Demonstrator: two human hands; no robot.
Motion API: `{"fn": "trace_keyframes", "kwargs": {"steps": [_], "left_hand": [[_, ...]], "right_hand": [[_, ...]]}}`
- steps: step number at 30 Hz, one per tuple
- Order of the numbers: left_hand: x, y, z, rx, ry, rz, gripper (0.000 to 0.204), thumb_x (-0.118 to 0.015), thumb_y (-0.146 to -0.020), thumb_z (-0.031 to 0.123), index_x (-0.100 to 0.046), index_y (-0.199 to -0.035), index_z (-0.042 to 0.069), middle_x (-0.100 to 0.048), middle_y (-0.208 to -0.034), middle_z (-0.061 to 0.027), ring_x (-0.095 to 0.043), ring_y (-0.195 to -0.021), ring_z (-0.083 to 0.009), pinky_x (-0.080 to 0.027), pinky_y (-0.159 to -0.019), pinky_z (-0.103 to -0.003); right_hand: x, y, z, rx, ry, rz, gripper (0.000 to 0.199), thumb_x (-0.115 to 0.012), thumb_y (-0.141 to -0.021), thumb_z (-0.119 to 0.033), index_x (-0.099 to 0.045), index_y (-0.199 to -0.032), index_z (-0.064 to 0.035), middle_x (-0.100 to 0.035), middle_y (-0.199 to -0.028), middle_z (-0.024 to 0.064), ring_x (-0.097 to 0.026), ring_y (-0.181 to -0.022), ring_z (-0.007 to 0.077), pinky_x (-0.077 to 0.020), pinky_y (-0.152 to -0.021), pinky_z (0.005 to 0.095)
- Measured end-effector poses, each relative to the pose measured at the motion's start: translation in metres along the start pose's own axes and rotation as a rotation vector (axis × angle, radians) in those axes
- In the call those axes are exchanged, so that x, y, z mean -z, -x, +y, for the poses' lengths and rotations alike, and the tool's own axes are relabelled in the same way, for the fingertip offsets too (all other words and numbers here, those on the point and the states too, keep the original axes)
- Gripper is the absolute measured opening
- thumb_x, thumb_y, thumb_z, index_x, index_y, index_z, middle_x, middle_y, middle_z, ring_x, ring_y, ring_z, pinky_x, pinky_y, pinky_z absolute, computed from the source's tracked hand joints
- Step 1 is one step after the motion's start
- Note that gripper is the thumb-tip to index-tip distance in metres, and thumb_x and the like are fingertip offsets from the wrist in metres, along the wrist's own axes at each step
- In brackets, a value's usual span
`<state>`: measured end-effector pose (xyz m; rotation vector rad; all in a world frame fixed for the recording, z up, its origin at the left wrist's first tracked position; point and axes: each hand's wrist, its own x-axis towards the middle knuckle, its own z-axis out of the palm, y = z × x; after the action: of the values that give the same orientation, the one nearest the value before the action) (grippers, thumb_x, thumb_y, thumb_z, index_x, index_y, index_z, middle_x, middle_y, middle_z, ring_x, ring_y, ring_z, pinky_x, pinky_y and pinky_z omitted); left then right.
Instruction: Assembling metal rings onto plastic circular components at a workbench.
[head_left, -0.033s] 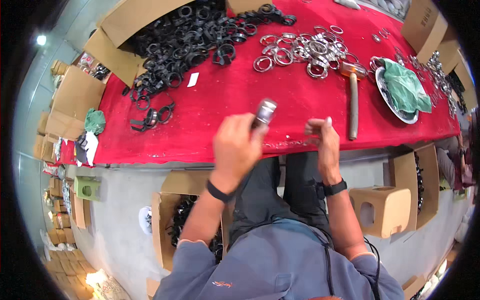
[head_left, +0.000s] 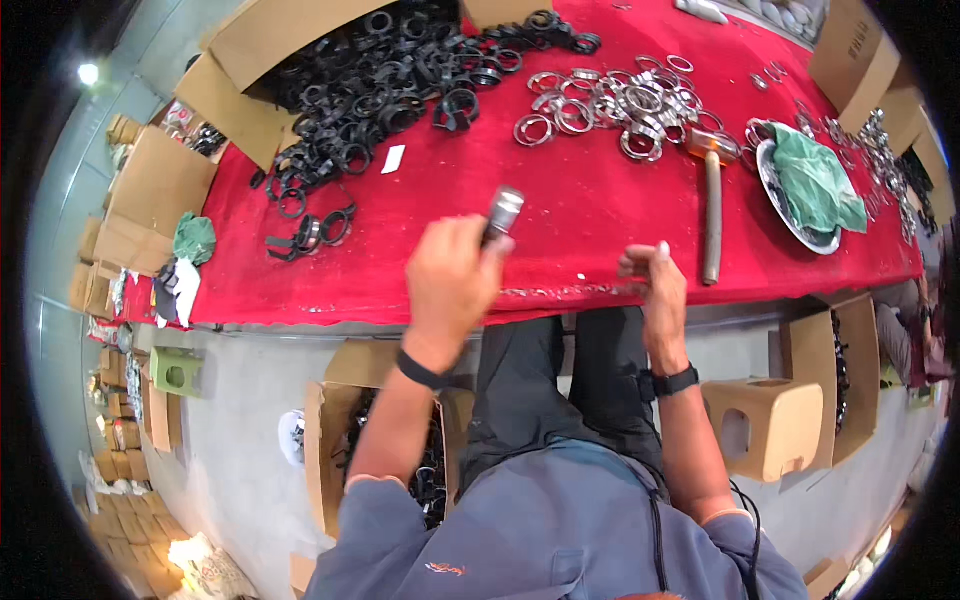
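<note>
My left hand (head_left: 452, 280) is closed round a ring-shaped part (head_left: 504, 212), silver with a dark portion near the fingers, held edge-on above the red cloth. My right hand (head_left: 660, 292) hovers over the table's front edge with its fingers apart and partly bent, and I see nothing in it. A hammer (head_left: 713, 220) with a long handle lies just right of that hand. Beyond both hands is a heap of silver metal rings (head_left: 640, 100). Black ring clamps (head_left: 370, 115) are piled at the far left, and a few lie loose (head_left: 312, 232) nearer to me.
A metal tray (head_left: 775, 195) bearing a green cloth (head_left: 815, 180) rests at the right. On the floor, an open carton (head_left: 317, 450) of black parts stands left of my legs. A tan plastic stool (head_left: 770, 425) stands at the right, beside another carton (head_left: 860, 370).
My left hand has shifted a little to the left with the ring-shaped part. My right hand stays nearly in place, while the whole view has moved slightly.
</note>
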<state>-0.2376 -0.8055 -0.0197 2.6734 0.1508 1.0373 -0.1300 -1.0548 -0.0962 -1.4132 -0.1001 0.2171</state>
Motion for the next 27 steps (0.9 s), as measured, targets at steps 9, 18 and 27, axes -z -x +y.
{"fn": "trace_keyframes", "kwargs": {"steps": [9, 18, 27], "left_hand": [[0.003, -0.003, -0.203, 0.055, -0.427, -0.35, 0.033, -0.085, -0.087, 0.032, -0.073, -0.103, 0.006, -0.066, -0.097, -0.0146, -0.068, -0.094, -0.0366, -0.055, -0.08, -0.049], [-0.095, -0.14, -0.201, 0.018, -0.203, -0.114, 0.047, -0.076, -0.096, 0.04, -0.07, -0.13, 0.007, -0.07, -0.113, -0.0196, -0.069, -0.108, -0.0413, -0.057, -0.091, -0.05], [-0.171, -0.232, -0.225, 0.491, -0.323, -0.485, 0.074, -0.093, -0.073, 0.055, -0.076, -0.124, 0.005, -0.078, -0.118, -0.0219, -0.075, -0.113, -0.039, -0.06, -0.096, -0.048]], "right_hand": [[0.013, -0.015, 0.014, 0.086, 0.218, 0.018, 0.051, -0.052, -0.116, -0.043, -0.072, -0.108, 0.0024, -0.073, -0.095, 0.0072, -0.068, -0.086, 0.0148, -0.0548, -0.077, 0.03], [-0.001, -0.03, 0.04, 0.308, 0.719, 0.146, 0.041, -0.057, -0.114, -0.029, -0.069, -0.091, 0.0031, -0.068, -0.079, 0.0145, -0.065, -0.073, 0.0278, -0.0513, -0.07, 0.0411], [-0.007, -0.031, 0.045, 0.423, 0.777, 0.116, 0.035, -0.06, -0.111, -0.021, -0.061, -0.084, 0.0018, -0.059, -0.074, 0.0166, -0.058, -0.066, 0.0334, -0.0454, -0.064, 0.0449]]}}
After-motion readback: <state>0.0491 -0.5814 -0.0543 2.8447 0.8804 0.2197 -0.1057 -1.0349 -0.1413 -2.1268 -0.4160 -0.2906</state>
